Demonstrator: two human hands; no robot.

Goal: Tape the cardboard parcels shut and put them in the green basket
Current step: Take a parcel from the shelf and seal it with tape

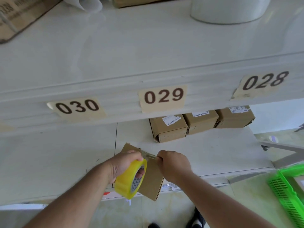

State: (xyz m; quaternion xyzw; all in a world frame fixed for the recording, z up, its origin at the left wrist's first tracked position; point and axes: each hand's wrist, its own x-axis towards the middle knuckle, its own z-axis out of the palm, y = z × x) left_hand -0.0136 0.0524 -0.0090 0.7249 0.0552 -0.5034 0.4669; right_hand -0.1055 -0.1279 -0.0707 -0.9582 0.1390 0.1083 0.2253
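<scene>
Head view looked down over two bare forearms reaching onto a white lower shelf (205,150), and every place below is given from the cardboard parcel (152,180) lying flat at that shelf's front edge. To the parcel's left, the left forearm rose from the bottom corner of the frame, wrist bent inward. The left hand (125,165) sat over the parcel's left side, fingers curled through the core of a yellow tape roll (130,179) and gripping it, the roll tilted and overlapping the parcel's left edge. From the roll a twisted strip of clear tape (148,155) ran across the parcel's far end to the right. Over the parcel's right side the right hand (174,163) was curled tight, its fingertips pinching the free end of that strip; the right forearm stretched back toward the lower right corner.

Behind the parcel, farther in on the same shelf, three small brown boxes (199,123) with white labels stood side by side, touching. Above the parcel, the front of the upper shelf carried number tags 030 (77,106), 029 (163,96) and 028 (264,82). Well to the parcel's right and lower, off the shelf, the green basket (286,193) showed at the frame's edge, only partly in view.
</scene>
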